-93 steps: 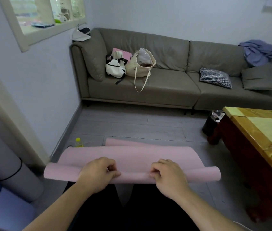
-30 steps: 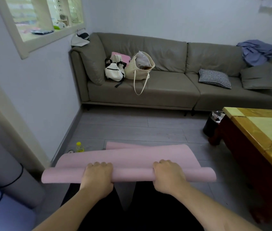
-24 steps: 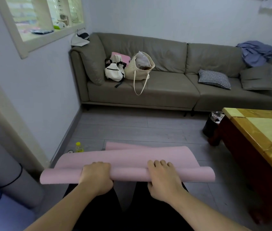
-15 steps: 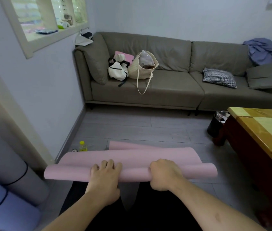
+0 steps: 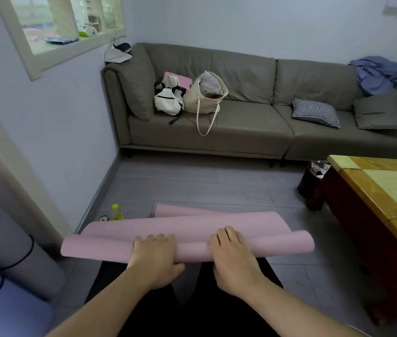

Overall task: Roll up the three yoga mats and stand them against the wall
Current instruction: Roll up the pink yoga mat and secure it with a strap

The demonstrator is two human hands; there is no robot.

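Spanning lower centre of frame, smooth pink mat (image 5: 277, 244) in loose tube, left hand (image 5: 154, 255) wrapped round its middle, right hand (image 5: 232, 256) pressing flat atop.

Floor (image 5: 192, 186) of grey planks is seen btw sofa & table. A pink foam yoga mat (image 5: 216, 222), part-rolled, is laid w/ its flat end on the boards. A small yellow-capped bottle (image 5: 116, 212) is stood nr the L skirting. A black round bin (image 5: 308, 183) is set just beside the dark red wooden table (image 5: 387, 190). A grey-brown leather sofa (image 5: 241, 132) is carried on short legs at the far wall. A grey rolled mat w/ black strap (image 5: 22, 263) is seen at L, base unclear.
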